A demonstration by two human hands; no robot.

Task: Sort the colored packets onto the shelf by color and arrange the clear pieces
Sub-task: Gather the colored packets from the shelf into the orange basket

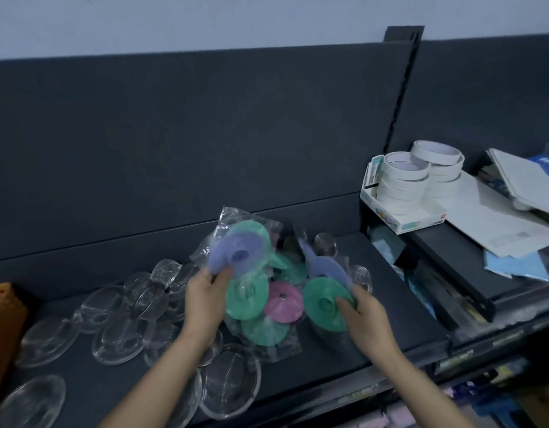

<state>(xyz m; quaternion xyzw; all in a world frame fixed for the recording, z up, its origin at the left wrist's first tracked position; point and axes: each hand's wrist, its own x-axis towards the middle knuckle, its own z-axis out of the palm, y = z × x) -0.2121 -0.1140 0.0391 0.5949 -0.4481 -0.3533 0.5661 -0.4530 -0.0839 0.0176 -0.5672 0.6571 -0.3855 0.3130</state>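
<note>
Dark shelf (390,307) against pale wall (205,20)

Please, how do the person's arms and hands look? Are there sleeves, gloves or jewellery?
The left hand and the right hand are bare: no gloves, and no ring, watch or bracelet that I can see. Both forearms are uncovered down to the picture's lower edge, so no sleeve shows. The image is a little blurred, so small details could be missed.

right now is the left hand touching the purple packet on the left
Touching. The head view shows the left hand pinching the lower edge of that purple packet, with the thumb laid over it.
</note>
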